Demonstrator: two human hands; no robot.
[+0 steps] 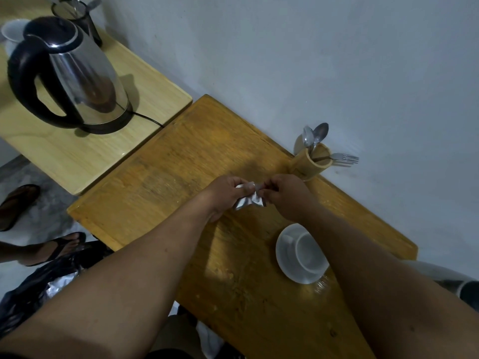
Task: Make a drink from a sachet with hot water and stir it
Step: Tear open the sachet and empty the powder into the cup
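Note:
Both my hands pinch a small silvery sachet (249,198) above the middle of the brown wooden table (166,182). My left hand (223,195) grips its left side and my right hand (287,196) grips its top right corner. A white cup (309,252) stands empty on a white saucer (285,265) under my right forearm. The steel electric kettle (77,76) with a black handle rests on its base on the lighter table (145,84) at the upper left. Spoons (315,134) stick up from a bamboo holder (312,161) by the wall.
A fork (343,159) lies across the bamboo holder. A white mug (13,31) and a black wire holder (75,11) stand behind the kettle. The kettle's cord (149,119) runs off the light table. Sandals, a foot and a dark plastic bag (36,283) are on the floor at left.

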